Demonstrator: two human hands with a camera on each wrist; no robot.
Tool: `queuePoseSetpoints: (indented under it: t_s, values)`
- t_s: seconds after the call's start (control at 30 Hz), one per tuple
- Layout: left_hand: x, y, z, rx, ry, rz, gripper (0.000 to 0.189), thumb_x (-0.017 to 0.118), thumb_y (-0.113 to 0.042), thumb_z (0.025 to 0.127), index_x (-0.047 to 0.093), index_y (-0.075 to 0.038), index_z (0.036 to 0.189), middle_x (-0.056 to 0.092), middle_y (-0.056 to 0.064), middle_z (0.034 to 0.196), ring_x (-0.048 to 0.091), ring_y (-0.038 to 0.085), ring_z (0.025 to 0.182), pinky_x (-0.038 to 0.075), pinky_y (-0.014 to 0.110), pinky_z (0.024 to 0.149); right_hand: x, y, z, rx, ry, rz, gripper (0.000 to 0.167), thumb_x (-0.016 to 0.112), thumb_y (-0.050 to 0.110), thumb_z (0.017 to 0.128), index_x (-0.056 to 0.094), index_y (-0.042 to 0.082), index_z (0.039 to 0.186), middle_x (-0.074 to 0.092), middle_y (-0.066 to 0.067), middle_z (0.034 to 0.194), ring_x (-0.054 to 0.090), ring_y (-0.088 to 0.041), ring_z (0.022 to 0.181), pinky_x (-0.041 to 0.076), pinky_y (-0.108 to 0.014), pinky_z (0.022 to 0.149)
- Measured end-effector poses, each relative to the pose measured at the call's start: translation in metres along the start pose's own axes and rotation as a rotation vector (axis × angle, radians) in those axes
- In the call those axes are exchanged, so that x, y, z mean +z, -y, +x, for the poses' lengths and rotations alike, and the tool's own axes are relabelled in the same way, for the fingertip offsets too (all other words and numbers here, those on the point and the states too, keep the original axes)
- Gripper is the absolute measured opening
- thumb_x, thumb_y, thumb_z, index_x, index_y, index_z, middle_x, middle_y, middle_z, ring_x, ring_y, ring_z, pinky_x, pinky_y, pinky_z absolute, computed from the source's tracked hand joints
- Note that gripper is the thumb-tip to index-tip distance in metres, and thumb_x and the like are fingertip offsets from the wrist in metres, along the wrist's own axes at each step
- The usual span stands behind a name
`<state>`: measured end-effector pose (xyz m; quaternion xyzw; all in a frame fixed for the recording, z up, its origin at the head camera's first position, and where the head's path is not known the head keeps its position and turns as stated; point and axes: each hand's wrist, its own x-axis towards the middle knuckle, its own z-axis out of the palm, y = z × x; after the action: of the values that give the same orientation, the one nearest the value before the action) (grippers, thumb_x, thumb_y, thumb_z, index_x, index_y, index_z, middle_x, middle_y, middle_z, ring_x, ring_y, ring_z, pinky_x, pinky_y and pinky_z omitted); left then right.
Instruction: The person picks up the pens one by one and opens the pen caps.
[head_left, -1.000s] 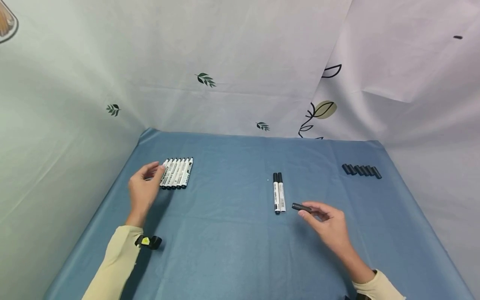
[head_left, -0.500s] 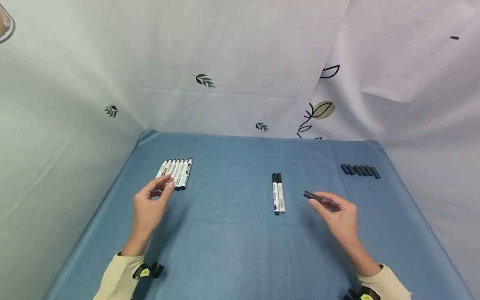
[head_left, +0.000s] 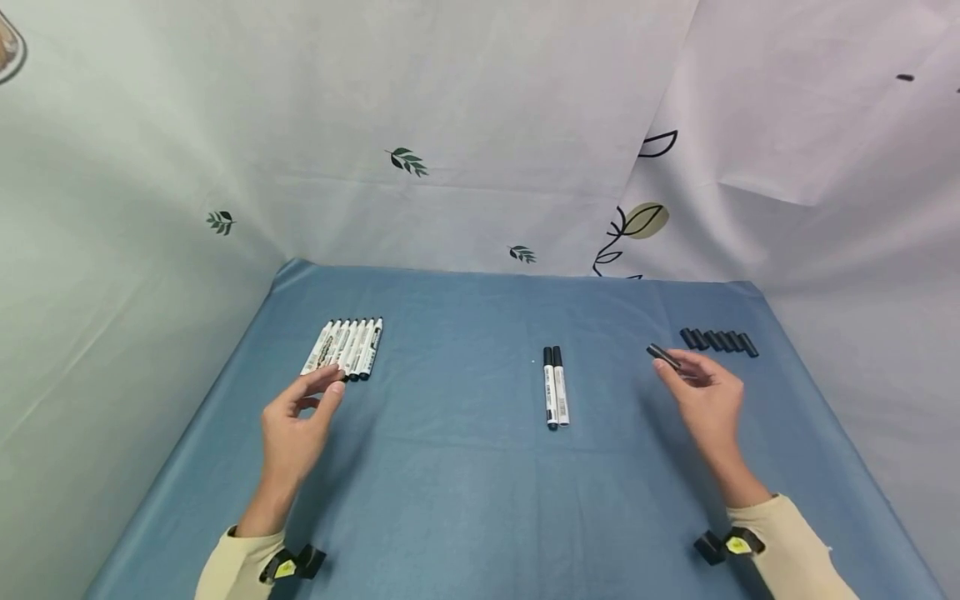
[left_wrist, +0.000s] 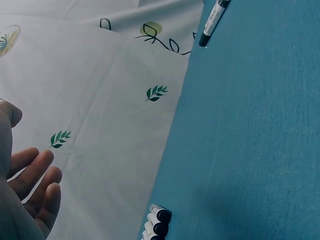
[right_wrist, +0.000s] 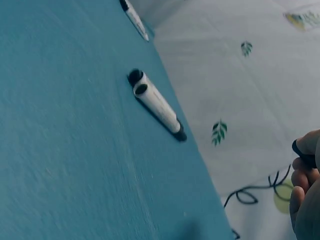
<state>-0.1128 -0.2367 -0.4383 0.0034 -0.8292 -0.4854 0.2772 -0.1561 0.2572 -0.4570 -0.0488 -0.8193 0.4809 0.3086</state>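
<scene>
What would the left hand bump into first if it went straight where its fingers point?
Probably the row of white markers, just ahead of the left hand; it might pass over them, since its height is unclear.

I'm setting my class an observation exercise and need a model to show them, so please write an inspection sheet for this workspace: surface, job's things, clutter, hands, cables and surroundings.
Surface: blue cloth, with light creases.
Job's things: row of white markers at left; pair of black-capped markers side by side near the middle; row of black caps at far right.
Clutter: nothing seen.
Left hand: near the row of white markers, no object seen in its fingers.
Right hand: pinches a single black cap above the cloth.
Cables: nothing seen.
Surroundings: pale fabric behind and at both sides, printed with leaves.
</scene>
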Motion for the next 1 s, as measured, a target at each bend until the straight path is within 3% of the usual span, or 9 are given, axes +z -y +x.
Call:
queuePoseSetpoints:
  t_s: [0.17, 0.33, 0.47, 0.67, 0.8, 0.9, 1.0]
  values:
    - [-0.003, -0.002, -0.005, 0.005, -0.005, -0.014, 0.024, 0.069, -0.006, 0.097, 0.074, -0.005, 0.121, 0.076, 0.005, 0.109, 0.064, -0.002, 0.098, 0.046, 0.015, 0.078, 0.004, -0.026, 0.018, 0.075, -0.043, -0.075, 0.028, 0.084, 0.025, 0.087, 0.079, 0.008, 0.108, 0.074, 0.006, 0.094, 0.062, 0.006, 0.08, 0.046, -0.008, 0.064]
    - [-0.006, -0.006, -0.011, 0.072, 0.017, -0.095, 0.028, 0.068, 0.004, 0.094, 0.073, -0.001, 0.121, 0.075, -0.008, 0.111, 0.067, 0.0, 0.102, 0.048, 0.014, 0.081, 0.009, -0.047, 0.037, 0.151, -0.088, -0.137, 0.032, 0.081, 0.03, 0.089, 0.078, 0.006, 0.111, 0.074, -0.006, 0.101, 0.057, 0.008, 0.083, 0.044, -0.009, 0.065]
    - [-0.006, -0.011, -0.017, 0.123, 0.065, -0.155, 0.033, 0.067, 0.011, 0.091, 0.071, 0.003, 0.123, 0.075, -0.002, 0.117, 0.068, 0.002, 0.107, 0.049, 0.015, 0.084, 0.013, -0.061, 0.05, 0.187, -0.121, -0.192, 0.032, 0.079, 0.03, 0.091, 0.077, 0.005, 0.111, 0.074, -0.012, 0.104, 0.053, 0.011, 0.08, 0.041, -0.009, 0.068]
    - [-0.006, -0.015, -0.026, 0.127, 0.101, -0.15, 0.036, 0.067, 0.013, 0.09, 0.07, 0.003, 0.125, 0.073, -0.001, 0.121, 0.067, 0.004, 0.11, 0.049, 0.015, 0.086, 0.018, -0.079, 0.062, 0.158, -0.119, -0.259, 0.032, 0.075, 0.031, 0.094, 0.077, 0.004, 0.112, 0.076, -0.016, 0.102, 0.05, 0.012, 0.075, 0.041, -0.013, 0.07]
    - [-0.005, -0.017, -0.031, 0.105, 0.13, -0.159, 0.037, 0.067, 0.013, 0.09, 0.07, 0.003, 0.125, 0.072, -0.006, 0.121, 0.066, 0.004, 0.111, 0.05, 0.016, 0.087, 0.02, -0.093, 0.069, 0.16, -0.112, -0.26, 0.03, 0.075, 0.028, 0.094, 0.077, 0.002, 0.111, 0.075, -0.02, 0.1, 0.046, 0.013, 0.072, 0.042, -0.03, 0.093]
    - [-0.004, -0.017, -0.033, 0.102, 0.137, -0.176, 0.037, 0.067, 0.014, 0.09, 0.069, 0.003, 0.125, 0.072, -0.006, 0.121, 0.066, 0.006, 0.112, 0.05, 0.017, 0.087, 0.021, -0.101, 0.071, 0.174, -0.106, -0.251, 0.03, 0.076, 0.025, 0.094, 0.076, 0.0, 0.11, 0.074, -0.023, 0.101, 0.044, 0.013, 0.071, 0.031, -0.045, 0.11]
    - [-0.004, -0.017, -0.036, 0.106, 0.139, -0.183, 0.038, 0.067, 0.015, 0.089, 0.069, 0.004, 0.125, 0.073, -0.004, 0.12, 0.066, 0.006, 0.112, 0.05, 0.016, 0.086, 0.02, -0.105, 0.072, 0.182, -0.094, -0.255, 0.03, 0.076, 0.024, 0.093, 0.076, -0.001, 0.11, 0.074, -0.024, 0.101, 0.043, 0.014, 0.07, 0.027, -0.048, 0.114]
